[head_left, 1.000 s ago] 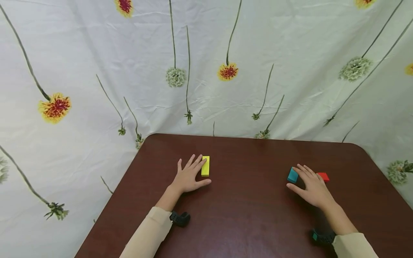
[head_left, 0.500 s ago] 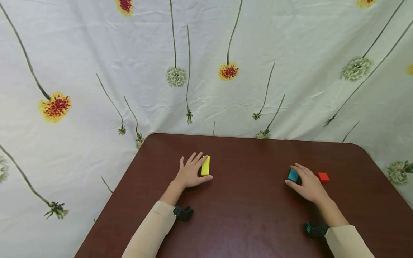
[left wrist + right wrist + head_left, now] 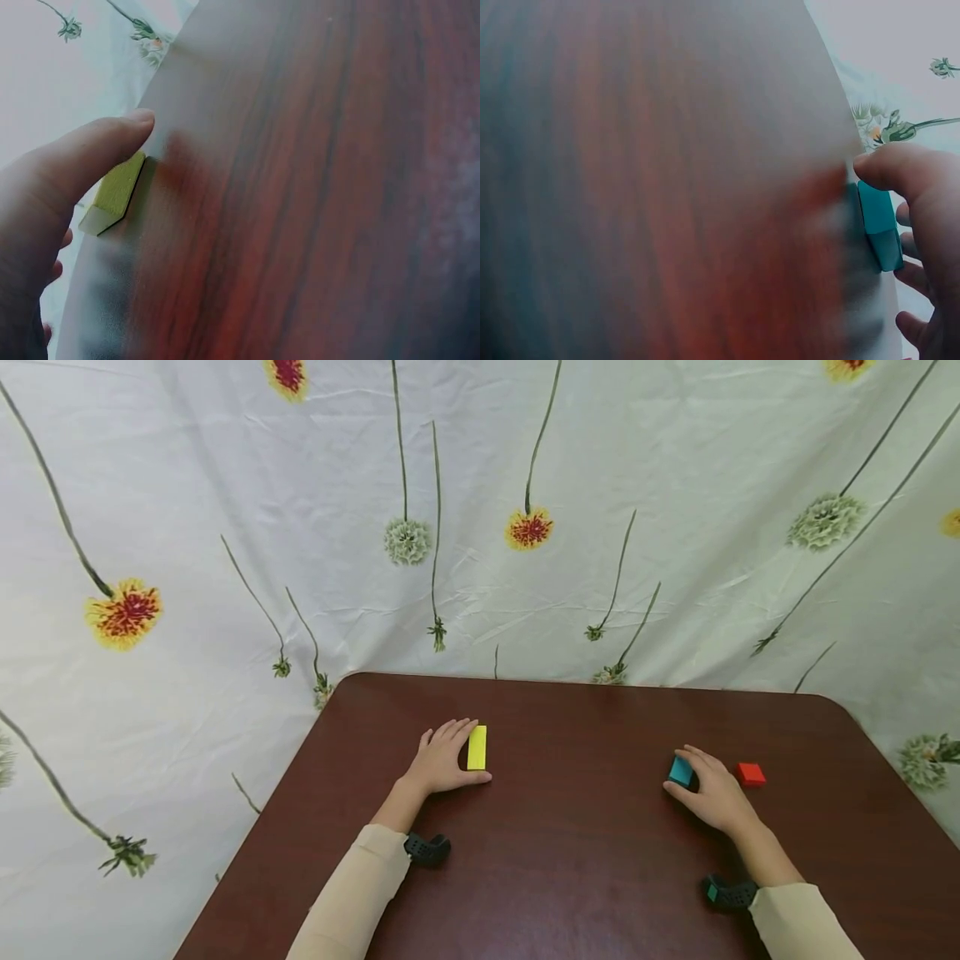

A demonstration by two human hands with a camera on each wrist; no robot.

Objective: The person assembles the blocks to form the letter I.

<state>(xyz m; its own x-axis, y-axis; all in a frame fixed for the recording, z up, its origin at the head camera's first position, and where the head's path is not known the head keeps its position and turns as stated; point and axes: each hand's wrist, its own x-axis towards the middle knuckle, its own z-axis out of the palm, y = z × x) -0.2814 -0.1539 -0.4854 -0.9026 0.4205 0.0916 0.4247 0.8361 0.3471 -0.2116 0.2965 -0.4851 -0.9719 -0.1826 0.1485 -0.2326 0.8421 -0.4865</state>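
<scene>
In the head view my left hand (image 3: pixel 442 762) curls round a yellow rectangular block (image 3: pixel 477 748), fingertips at its far end and thumb along its near end. The left wrist view shows the thumb across the yellow block (image 3: pixel 118 187), with one small end exposed. My right hand (image 3: pixel 712 793) holds a teal block (image 3: pixel 681 771) between thumb and fingers; the block rests at table level. In the right wrist view the teal block (image 3: pixel 879 225) lies between thumb and fingertips. A red block (image 3: pixel 751 774) sits just right of the right hand, untouched.
The dark brown wooden table (image 3: pixel 577 843) has rounded far corners. Behind it hangs a white cloth (image 3: pixel 480 585) printed with flowers. Each wrist carries a black band, the left band (image 3: pixel 427 851) and the right band (image 3: pixel 729 893).
Left fingers draw closer together and curl round the yellow block, after lying spread over it. The right hand shifts left, closing round the teal block and uncovering the red one. The blocks stay put.
</scene>
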